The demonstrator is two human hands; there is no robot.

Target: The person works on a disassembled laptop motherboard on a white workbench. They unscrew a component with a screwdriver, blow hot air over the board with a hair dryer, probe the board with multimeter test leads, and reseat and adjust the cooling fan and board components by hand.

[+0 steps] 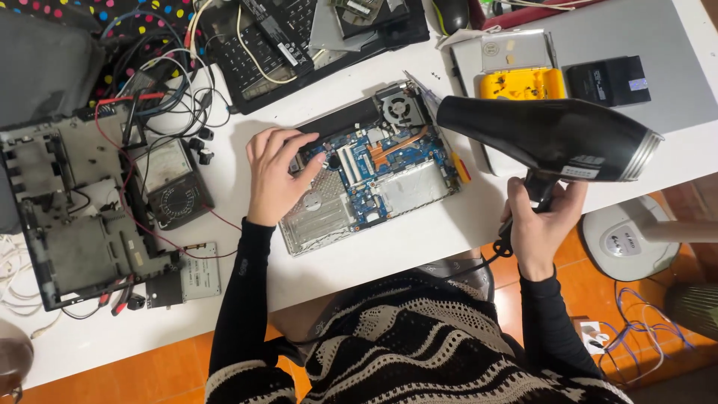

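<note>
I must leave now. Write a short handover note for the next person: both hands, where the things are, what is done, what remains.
Left hand: rests on the left part of the opened laptop base, fingers on the board.
Right hand: grips the handle of the black hair dryer, nozzle aimed at the fan corner.
The base lies on the white table, cover already off, board exposed.
Meter sits to the left, untouched.
Left: base not yet closed.

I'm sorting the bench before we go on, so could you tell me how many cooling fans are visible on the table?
2: one fan at the opened laptop's top corner, under the hair dryer's nozzle; another fan below the meter, left of the left hand. Others may hide under clutter.
</note>
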